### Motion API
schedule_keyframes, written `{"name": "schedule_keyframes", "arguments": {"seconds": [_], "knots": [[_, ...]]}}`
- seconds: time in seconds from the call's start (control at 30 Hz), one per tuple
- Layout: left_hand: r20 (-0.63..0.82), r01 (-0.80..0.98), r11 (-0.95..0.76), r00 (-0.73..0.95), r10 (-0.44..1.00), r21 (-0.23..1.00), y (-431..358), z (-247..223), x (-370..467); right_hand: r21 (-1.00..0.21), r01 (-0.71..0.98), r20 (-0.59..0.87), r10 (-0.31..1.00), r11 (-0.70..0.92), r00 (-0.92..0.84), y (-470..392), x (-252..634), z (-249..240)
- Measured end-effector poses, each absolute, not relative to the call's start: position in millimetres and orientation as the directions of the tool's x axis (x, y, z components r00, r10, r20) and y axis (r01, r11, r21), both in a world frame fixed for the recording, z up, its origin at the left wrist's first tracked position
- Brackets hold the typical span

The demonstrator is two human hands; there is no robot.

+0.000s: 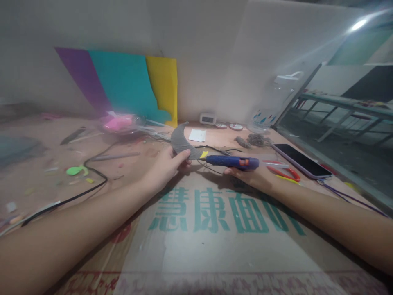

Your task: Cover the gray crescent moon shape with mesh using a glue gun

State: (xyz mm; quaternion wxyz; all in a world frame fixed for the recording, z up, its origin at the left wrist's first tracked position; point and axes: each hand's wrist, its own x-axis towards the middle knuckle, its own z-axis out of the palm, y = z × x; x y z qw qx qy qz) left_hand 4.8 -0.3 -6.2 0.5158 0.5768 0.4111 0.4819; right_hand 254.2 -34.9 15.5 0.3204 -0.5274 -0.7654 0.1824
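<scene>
Between the thumb and fingers of my left hand (pixel 173 166) is a grey crescent moon shape (pixel 181 141), its surface wrapped in yarn or cord. A small yellow patch (pixel 204 154) shows at its lower right tip. My right hand (pixel 245 175) is closed around a blue hot glue gun (pixel 231 161), which points left. The gun's nozzle meets or nearly meets the yellow patch; I cannot tell whether they touch. A clear glue stick (pixel 276 164) sticks out of the gun's back end. My right fingers are partly hidden beneath the gun.
Printed sheeting (pixel 196 254) covers the table front. A phone (pixel 302 159) and red-handled scissors (pixel 291 174) lie right. Behind stand a water bottle (pixel 270 104) and small digital clock (pixel 208 119), near grey yarn (pixel 259 140). A black cable (pixel 98 180) and scraps lie left; coloured sheets (pixel 123 82) lean behind.
</scene>
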Motion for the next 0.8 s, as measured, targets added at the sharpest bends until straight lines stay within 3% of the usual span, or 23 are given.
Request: {"name": "schedule_keyframes", "arguments": {"seconds": [0.43, 0.8], "knots": [[0.123, -0.02, -0.122, 0.183, 0.975, 0.992, 1.1, -8.4, 4.3, -0.564, 0.76, 0.293, 0.938, 0.324, -0.183, -34.3, 255.1, 14.6], [0.124, -0.016, -0.123, 0.178, 0.976, 0.992, 1.4, -9.0, 3.5, -0.602, 0.726, 0.285, 0.938, 0.333, -0.194, -31.8, 257.7, 12.3]]}}
